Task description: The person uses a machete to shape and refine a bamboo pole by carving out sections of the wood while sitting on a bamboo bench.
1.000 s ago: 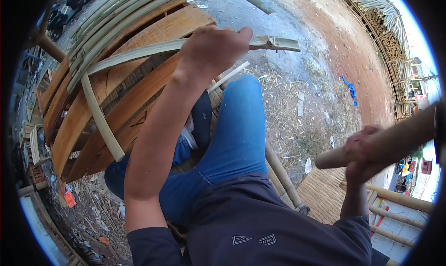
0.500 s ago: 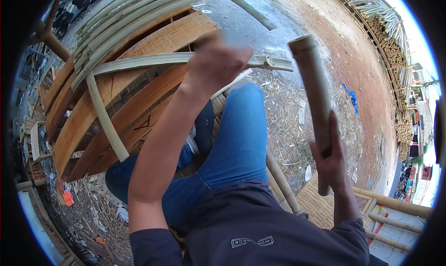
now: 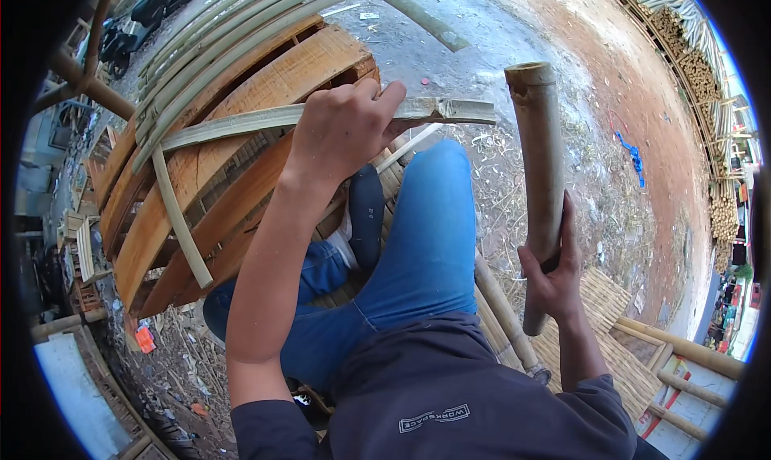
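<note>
My left hand is closed around a pale split bamboo strip, knuckles up. The strip lies across curved brown wooden boards, and its jointed right end sticks out past the hand. Upright in my right hand is a bamboo mallet, a thick tube that narrows at the grip. Its broad end points away from me and stands apart from the strip's end. A shorter bamboo strip slopes down over the boards, left of my left forearm.
Several long bamboo strips lie over the boards at the far left. Beside my bent knee runs a bamboo pole, with a woven mat to its right. Shavings litter the ground. Stacked poles line the far right.
My left hand, blurred before, is now sharp and slightly lower and farther left along the strip. The mallet is held more upright. The whole view has shifted a little.
</note>
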Tool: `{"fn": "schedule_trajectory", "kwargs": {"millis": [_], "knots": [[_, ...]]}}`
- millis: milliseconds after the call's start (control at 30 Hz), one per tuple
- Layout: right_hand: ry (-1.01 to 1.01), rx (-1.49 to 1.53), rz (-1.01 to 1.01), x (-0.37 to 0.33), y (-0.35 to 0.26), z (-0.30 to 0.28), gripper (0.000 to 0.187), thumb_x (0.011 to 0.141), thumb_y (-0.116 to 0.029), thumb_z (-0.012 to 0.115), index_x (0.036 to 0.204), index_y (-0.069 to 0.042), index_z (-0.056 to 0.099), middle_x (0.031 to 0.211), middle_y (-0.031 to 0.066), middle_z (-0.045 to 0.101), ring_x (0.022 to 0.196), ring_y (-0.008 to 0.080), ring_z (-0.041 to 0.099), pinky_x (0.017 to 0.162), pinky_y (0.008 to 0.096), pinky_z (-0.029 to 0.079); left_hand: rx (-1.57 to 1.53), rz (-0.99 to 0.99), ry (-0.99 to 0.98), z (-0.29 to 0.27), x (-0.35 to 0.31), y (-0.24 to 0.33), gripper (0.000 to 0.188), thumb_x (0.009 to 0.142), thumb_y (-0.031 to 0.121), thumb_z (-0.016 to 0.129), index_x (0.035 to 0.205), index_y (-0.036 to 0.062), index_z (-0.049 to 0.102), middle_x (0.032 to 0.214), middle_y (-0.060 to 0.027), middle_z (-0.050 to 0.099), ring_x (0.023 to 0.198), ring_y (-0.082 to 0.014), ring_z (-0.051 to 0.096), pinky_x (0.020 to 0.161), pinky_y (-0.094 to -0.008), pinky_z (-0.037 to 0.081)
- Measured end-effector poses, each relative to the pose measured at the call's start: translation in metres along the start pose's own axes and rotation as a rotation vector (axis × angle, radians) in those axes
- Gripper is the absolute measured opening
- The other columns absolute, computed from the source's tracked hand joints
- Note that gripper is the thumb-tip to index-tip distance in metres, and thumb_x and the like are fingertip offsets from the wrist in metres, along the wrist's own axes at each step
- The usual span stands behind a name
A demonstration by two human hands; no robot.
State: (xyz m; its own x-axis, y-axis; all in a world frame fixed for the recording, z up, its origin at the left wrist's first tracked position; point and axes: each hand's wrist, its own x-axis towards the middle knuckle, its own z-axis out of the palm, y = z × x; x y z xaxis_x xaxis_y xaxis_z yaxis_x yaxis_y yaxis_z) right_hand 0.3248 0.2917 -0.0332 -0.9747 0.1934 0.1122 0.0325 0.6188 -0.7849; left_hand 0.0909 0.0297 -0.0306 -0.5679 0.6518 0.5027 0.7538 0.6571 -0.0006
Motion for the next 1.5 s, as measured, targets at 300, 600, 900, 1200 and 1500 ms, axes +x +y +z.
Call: {"fn": "schedule_trajectory", "kwargs": {"millis": [300,600,900,1200,1500], "knots": [[-0.008,0.147,0.171,0.009,0.022,0.015,0.091,0.084,-0.009,0.074,0.157,-0.001,0.019,0.126,0.0228,0.060,0.112,0.0281,0.062,0.097,0.0407,0.047,-0.065,-0.002,-0.049,-0.007,-0.001,0.001,0.039,0.091,0.048,0.065,0.093,0.0091,0.061,0.074,-0.0067,0.060,0.069,-0.0246,0.065,0.060,-0.0370,0.053],[-0.006,0.235,0.230,0.027,0.022,0.030,0.078,0.083,-0.011,0.077,0.147,0.000,0.034,0.103,0.0120,0.062,0.093,0.0192,0.063,0.085,0.0359,0.051,-0.086,-0.051,-0.094,-0.012,-0.004,-0.013,0.053,0.094,0.059,0.053,0.085,0.0069,0.056,0.069,-0.0092,0.057,0.065,-0.0285,0.062,0.057,-0.0412,0.049],[-0.018,0.225,0.171,0.028,0.035,0.046,0.078,0.084,-0.010,0.077,0.148,-0.003,0.033,0.095,0.0126,0.065,0.083,0.0195,0.066,0.076,0.0363,0.054,0.024,0.002,0.110,-0.015,-0.013,-0.051,0.053,0.095,0.061,0.051,0.088,0.0094,0.062,0.065,-0.0059,0.056,0.056,-0.0239,0.061,0.048,-0.0344,0.048],[-0.049,0.233,0.170,0.037,0.031,0.054,0.080,0.084,-0.008,0.076,0.150,-0.005,0.032,0.092,0.0110,0.064,0.082,0.0181,0.066,0.073,0.0357,0.055,0.061,-0.080,-0.002,-0.032,-0.023,-0.080,0.049,0.094,0.056,0.056,0.099,0.0077,0.064,0.088,-0.0084,0.062,0.090,-0.0290,0.061,0.079,-0.0441,0.047],[-0.093,0.238,0.134,0.036,0.022,0.066,0.077,0.085,-0.006,0.075,0.149,-0.004,0.032,0.088,0.0095,0.063,0.076,0.0161,0.065,0.066,0.0330,0.054,-0.052,-0.043,-0.079,-0.050,-0.046,-0.111,0.047,0.097,0.051,0.056,0.101,0.0046,0.062,0.090,-0.0110,0.059,0.090,-0.0320,0.057,0.081,-0.0431,0.045]]}}
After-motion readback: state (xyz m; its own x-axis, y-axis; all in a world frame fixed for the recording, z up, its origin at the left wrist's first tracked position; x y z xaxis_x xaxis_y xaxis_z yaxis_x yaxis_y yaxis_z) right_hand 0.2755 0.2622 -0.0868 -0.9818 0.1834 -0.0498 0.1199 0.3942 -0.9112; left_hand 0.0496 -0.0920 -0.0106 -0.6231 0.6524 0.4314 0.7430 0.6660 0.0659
